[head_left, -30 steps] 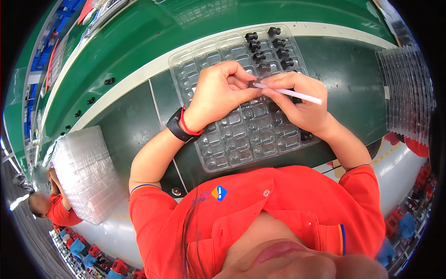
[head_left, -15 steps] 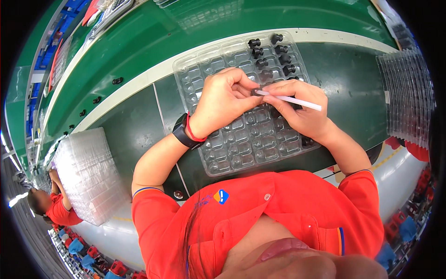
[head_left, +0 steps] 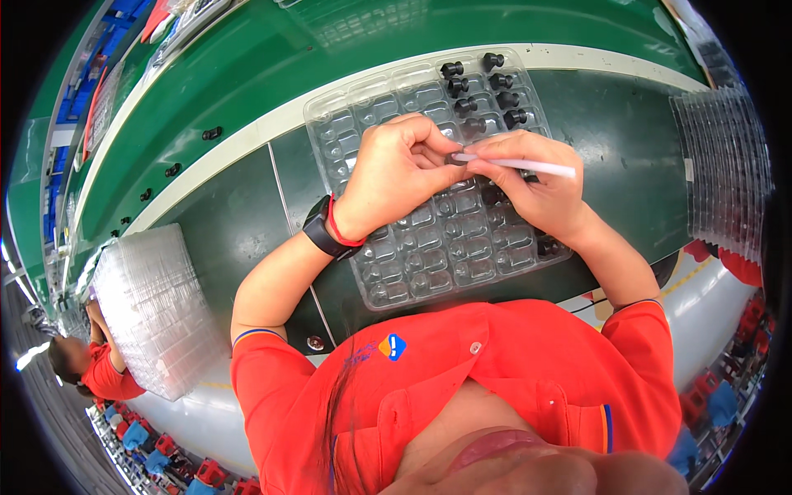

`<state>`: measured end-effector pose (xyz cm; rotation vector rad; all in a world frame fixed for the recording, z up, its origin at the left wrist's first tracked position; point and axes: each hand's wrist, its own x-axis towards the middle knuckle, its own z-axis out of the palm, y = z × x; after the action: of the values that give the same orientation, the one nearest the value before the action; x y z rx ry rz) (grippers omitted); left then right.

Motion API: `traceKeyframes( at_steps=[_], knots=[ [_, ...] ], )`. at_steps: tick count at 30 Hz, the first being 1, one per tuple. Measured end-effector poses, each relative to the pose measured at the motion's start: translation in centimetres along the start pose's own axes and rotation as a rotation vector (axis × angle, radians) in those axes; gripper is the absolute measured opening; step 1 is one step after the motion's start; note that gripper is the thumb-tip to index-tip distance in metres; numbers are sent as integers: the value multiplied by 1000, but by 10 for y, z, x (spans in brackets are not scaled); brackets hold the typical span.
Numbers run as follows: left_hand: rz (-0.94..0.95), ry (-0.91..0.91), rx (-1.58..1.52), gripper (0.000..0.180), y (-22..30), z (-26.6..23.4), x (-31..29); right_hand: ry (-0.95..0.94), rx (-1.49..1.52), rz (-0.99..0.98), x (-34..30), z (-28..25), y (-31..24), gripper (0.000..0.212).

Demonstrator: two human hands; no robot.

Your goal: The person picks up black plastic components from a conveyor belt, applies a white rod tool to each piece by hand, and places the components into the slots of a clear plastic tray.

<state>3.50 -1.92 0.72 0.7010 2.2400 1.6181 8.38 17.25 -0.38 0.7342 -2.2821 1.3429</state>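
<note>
A green worktop bears a clear tray; a clear left stack and right stack edge the frame. Above centre, left hand and right hand block mid-tray, the right clamped on a white stick, the left on a small dark part.

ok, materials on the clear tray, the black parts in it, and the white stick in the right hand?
Tray: probably thin moulded plastic, clear and glossy; the green bench shows through and edges catch highlights.
Black parts: perhaps moulded plastic or rubber, dark and fairly matt; too small to settle.
White stick in the right hand: likely plastic, smooth and evenly pale; coated paper possible.
</note>
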Motion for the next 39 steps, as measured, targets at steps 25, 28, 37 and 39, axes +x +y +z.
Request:
traceKeyframes(
  at_steps=[25, 28, 37, 39],
  knots=[
    [687, -198, 753, 17, 22, 42, -31, 221, -39, -98, -4, -38, 8, 14],
    [660, -173, 775, 18, 17, 45, -32, 238, -57, -67, -5, -36, 5, 14],
    [535, -141, 586, 18, 3, 48, -34, 225, 31, -24, -8, -29, 1, 11],
    [548, -150, 650, 19, 3, 48, -35, 206, 45, -23, -7, -27, 3, 11]
  ],
)
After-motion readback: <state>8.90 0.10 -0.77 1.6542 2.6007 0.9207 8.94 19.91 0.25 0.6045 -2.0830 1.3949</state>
